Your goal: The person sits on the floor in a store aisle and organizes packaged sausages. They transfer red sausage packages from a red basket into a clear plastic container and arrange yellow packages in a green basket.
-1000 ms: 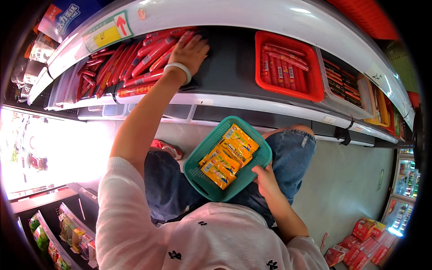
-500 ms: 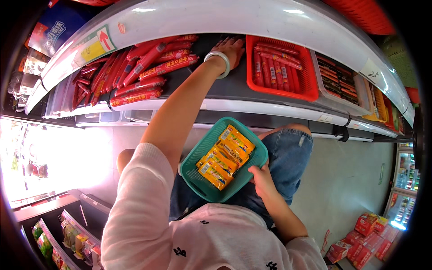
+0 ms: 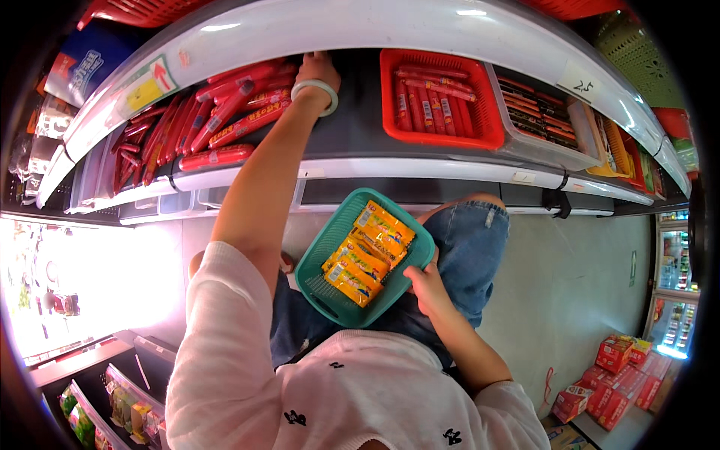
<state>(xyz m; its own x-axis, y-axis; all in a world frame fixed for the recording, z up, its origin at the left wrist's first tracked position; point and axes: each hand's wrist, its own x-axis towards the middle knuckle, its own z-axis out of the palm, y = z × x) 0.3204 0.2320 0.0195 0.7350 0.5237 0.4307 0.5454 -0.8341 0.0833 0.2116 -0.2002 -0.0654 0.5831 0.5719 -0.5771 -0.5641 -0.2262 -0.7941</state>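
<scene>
On the black shelf (image 3: 352, 135), many red sticks (image 3: 221, 116) in shiny wrappers are lying in a heap at the left. A red basket (image 3: 442, 140) with similar sticks is standing farther right, and just beside it a clear box (image 3: 551, 151) is holding dark sticks (image 3: 536, 112). Above them, the white edge (image 3: 360, 30) of an upper shelf is crossing the view and hiding part of the left hand (image 3: 315, 71). Red boxes (image 3: 619, 386) are sitting on the floor at the lower right.

A price tag (image 3: 145, 91) with a red arrow and a yellow field is showing on the white edge, and handwriting is appearing farther right. The yellow packets (image 3: 371, 244) are carrying small print.

The left arm is extending forward, with the hand just beside the heap and a white bracelet (image 3: 332, 100) circling the wrist. Its fingers are mostly hiding behind the edge, so I cannot tell whether they are grasping something. The right hand (image 3: 429, 289) is gripping the green basket (image 3: 313, 274) at its right side, over the lap; the yellow packets are lying inside it.
</scene>
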